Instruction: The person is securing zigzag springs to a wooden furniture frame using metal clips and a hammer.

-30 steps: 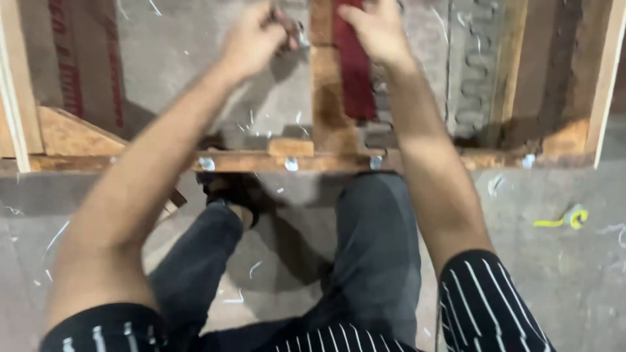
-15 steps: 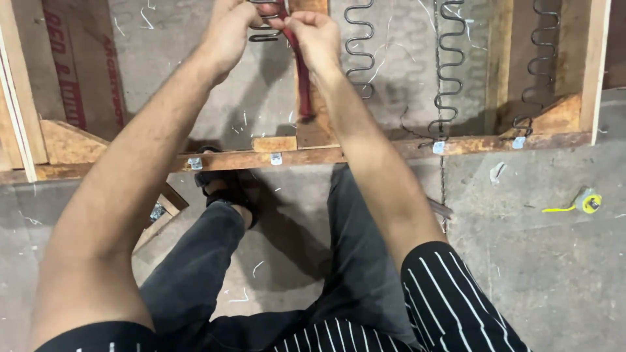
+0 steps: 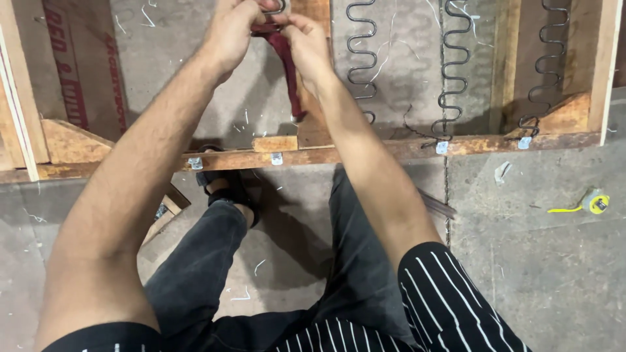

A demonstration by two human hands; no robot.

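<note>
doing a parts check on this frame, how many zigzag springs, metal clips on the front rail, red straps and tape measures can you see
zigzag springs: 3, not counting any hidden under the hands
metal clips on the front rail: 4
red straps: 1, in the grip of the left hand and right hand
tape measures: 1, on the floor
total: 9

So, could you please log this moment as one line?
left hand: grips red strap | right hand: grips red strap | wooden frame: on floor
</note>
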